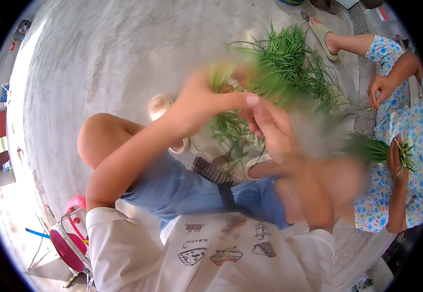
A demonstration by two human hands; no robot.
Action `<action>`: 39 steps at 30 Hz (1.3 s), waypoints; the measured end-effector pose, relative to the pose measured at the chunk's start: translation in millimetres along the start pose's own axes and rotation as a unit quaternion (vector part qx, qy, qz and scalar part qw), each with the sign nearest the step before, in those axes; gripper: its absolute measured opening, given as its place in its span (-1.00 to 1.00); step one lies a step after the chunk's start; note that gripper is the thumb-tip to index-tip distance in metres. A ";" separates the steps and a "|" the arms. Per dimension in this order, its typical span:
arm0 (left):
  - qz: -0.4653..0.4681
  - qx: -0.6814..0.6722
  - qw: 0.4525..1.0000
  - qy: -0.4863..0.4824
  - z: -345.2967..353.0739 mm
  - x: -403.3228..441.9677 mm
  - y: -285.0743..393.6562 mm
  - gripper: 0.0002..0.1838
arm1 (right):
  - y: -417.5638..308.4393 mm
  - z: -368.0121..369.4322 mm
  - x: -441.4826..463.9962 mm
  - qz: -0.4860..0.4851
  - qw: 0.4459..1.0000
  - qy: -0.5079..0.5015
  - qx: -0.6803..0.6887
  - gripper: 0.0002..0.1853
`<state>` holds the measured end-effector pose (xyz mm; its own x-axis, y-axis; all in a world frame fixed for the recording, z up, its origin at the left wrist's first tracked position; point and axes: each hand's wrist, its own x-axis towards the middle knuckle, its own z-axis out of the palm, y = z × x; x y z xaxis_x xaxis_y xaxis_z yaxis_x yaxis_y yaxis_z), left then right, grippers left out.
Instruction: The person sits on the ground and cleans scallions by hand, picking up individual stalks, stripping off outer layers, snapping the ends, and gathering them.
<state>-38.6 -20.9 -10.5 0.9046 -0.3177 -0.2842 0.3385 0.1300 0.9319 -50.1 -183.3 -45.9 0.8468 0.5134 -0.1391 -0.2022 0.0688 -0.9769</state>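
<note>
My left hand is raised over my lap, its fingers closed round a bunch of green stalks that is blurred by motion. Beside it my right hand touches or nearly touches the left thumb, its fingers pressed together; what they hold, if anything, is too blurred to make out. Long green leaves stretch to the right from the hands, smeared by motion. Beyond them a large pile of green stalks lies on the concrete floor. More loose stalks lie below my hands, between my feet.
At the right a co-worker in a flowered outfit sits with one hand round a green bunch and the other hand apart from it. A round pale object is near my knee. A pink and white chair stands at the lower left.
</note>
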 end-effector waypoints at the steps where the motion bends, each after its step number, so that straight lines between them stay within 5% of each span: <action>1: -0.022 -0.012 0.999 -0.034 1.5 -1.7 -0.5 -0.56 | -0.4 6.3 3.1 -0.060 0.997 0.011 -0.056 -0.66; 6: 0.008 -0.014 0.998 0.063 0.6 1.6 -14.2 -0.71 | 0.6 24.5 10.5 -0.153 0.956 0.086 -0.234 -0.78; 8: 0.058 -0.137 0.986 0.072 -1.2 5.2 -4.9 -0.71 | 0.0 15.4 16.5 -0.173 0.945 0.095 -0.260 -0.73; 10: 0.091 -0.111 0.984 0.104 -7.7 9.5 4.8 -0.70 | 2.0 -7.0 27.6 -0.230 0.873 0.133 -0.409 -0.70; 14: 0.186 -0.116 0.963 0.159 -18.0 6.9 19.9 -0.70 | 48.1 -111.5 50.1 -0.047 0.887 0.255 -0.382 -0.71; 17: 0.174 -0.147 0.967 0.116 -30.0 -2.4 22.5 -0.70 | 112.2 -171.2 49.4 0.090 0.830 0.345 -0.429 -0.74; 21: 0.134 -0.154 0.970 0.129 -40.6 -12.2 38.5 -0.72 | 210.2 -194.6 29.6 0.284 0.878 0.384 -0.031 -0.79; 28: 0.054 -0.315 0.922 0.219 -64.7 -15.7 74.8 -0.71 | 315.8 -170.5 53.5 0.216 0.836 0.502 -0.049 -0.81; 30: 0.071 -0.278 0.930 0.228 -68.4 -16.1 77.0 -0.71 | 323.2 -170.2 73.7 0.212 0.823 0.524 -0.059 -0.83; 33: 0.045 -0.263 0.919 0.292 -71.8 -7.4 80.0 -0.70 | 317.1 -158.9 91.1 0.256 0.732 0.606 -0.179 -0.81; 37: 0.035 -0.226 0.911 0.343 -81.1 6.3 64.8 -0.71 | 321.1 -154.4 93.4 0.253 0.699 0.645 -0.177 -0.72; 39: 0.128 -0.188 0.943 0.242 -91.6 8.1 46.2 -0.73 | 290.1 -146.8 93.3 0.303 0.676 0.581 -0.339 -0.70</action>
<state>8.2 68.6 9.7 0.9510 0.2234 -0.2139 0.0778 0.4967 0.8644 42.5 -241.0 -366.1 0.6041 -0.7724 -0.1960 -0.7464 -0.4624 -0.4786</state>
